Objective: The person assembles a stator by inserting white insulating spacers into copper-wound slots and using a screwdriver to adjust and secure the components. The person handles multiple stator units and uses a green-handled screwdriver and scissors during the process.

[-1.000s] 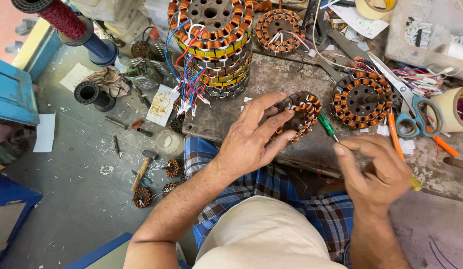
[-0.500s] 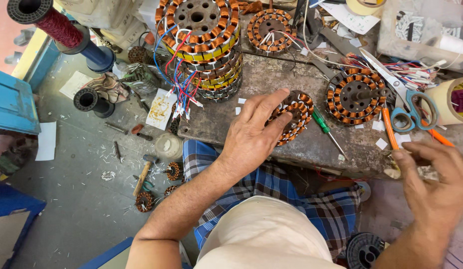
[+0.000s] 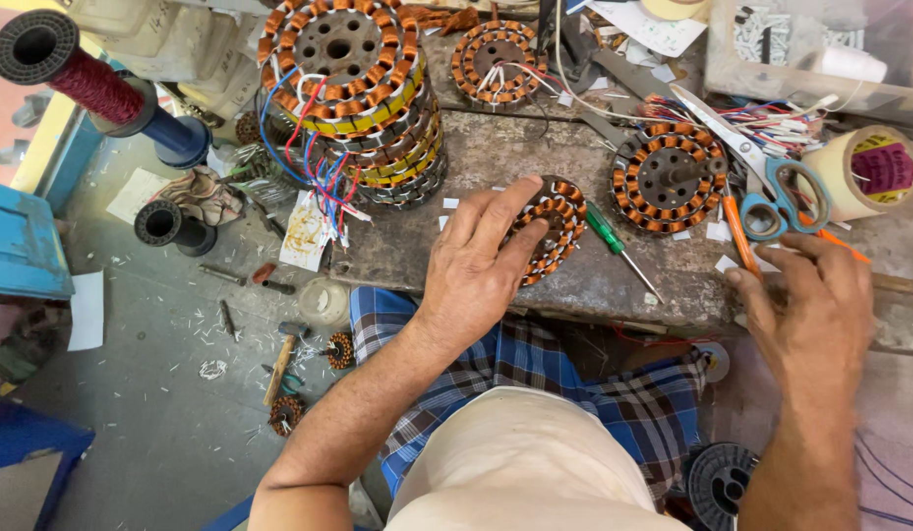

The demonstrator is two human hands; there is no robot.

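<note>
My left hand [image 3: 479, 267] lies over a small copper-wound stator [image 3: 558, 218] on the worn workbench [image 3: 496, 157], with the fingers curled across its left side and gripping it. Just right of the stator, a green-handled screwdriver [image 3: 610, 232] lies loose on the bench. My right hand [image 3: 813, 300] hovers at the bench's right front edge with its fingers spread and nothing in them. Its fingertips are close to an orange-handled tool [image 3: 739, 234] and blue-handled scissors [image 3: 774, 200].
A tall stack of wound stators [image 3: 350, 84] with coloured leads stands at the back left. Single stators [image 3: 671, 177] [image 3: 498, 59] and a tape roll [image 3: 872, 169] are also on the bench. On the floor lie a hammer [image 3: 279, 362], a black spool [image 3: 163, 222] and a red wire spool [image 3: 81, 77].
My right hand let go of the green screwdriver, which now lies on the bench, and moved right toward the scissors. My left hand stayed on the stator.
</note>
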